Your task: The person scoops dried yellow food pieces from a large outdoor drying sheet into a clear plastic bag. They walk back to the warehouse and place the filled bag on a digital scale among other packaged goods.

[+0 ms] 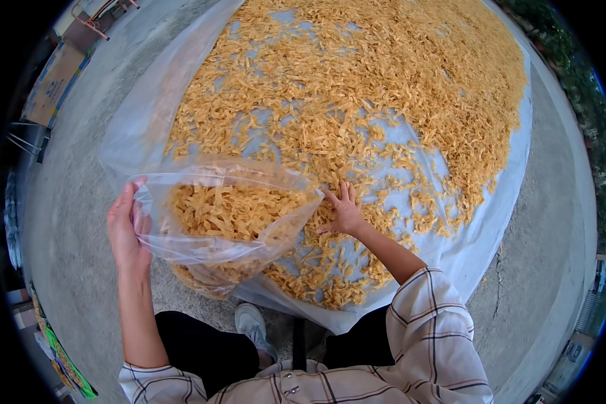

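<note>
A clear plastic bag [156, 232] hangs with its mouth spread wide, partly filled with yellow dried strips [229, 210]. My left hand [126, 225] is closed on the left side of its rim, the fingers pinching the plastic. Just beyond the right side of the mouth, my right hand [345, 214] is over the strips [323, 135] spread on a whitish sheet [461, 249]. Its fingers are stretched apart, and the fingertips reach close to the bag's edge. Whether they touch the plastic I cannot tell.
The sheet covers much of the concrete ground [67, 222], with thicker strips toward the far right. My shoe [252, 326] stands near its front edge. A cardboard box [55, 84] sits at the far left, and greenery [552, 37] borders the far right.
</note>
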A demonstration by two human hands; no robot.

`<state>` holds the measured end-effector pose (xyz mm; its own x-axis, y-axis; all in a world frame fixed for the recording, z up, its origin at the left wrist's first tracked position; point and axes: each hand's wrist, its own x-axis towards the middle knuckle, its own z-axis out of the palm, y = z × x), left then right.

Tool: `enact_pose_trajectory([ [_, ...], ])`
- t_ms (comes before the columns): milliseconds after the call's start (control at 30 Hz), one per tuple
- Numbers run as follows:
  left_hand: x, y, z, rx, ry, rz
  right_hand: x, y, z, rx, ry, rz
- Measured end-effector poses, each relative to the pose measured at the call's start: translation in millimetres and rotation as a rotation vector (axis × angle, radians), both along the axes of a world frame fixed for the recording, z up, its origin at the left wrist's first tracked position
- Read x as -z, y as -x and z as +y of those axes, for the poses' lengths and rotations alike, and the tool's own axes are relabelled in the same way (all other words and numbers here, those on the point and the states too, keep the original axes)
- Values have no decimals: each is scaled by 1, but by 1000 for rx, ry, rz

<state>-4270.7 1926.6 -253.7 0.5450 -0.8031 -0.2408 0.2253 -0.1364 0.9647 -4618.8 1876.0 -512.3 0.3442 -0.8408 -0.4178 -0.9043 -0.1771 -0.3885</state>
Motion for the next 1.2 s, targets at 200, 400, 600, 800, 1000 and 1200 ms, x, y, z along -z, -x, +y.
enact_pose_trajectory([
  [200, 2, 8, -5, 11, 22, 6, 23, 14, 28, -224, 185, -154],
  [400, 5, 8, -7, -22, 3, 7, 23, 77, -16, 517, -158, -859],
  [600, 8, 2, -7, -14, -20, -30, 16, 159, 36, 219, 237, -340],
  [800, 11, -4, -8, 1, -22, -36, 8, 136, 152, 169, 190, -253],
  [1000, 13, 0, -13, -1, 6, 6, 27, 128, 203, -46, 188, 13],
  [1200, 14, -2, -12, -18, -11, -18, 36, 168, 129, 291, 176, -129],
])
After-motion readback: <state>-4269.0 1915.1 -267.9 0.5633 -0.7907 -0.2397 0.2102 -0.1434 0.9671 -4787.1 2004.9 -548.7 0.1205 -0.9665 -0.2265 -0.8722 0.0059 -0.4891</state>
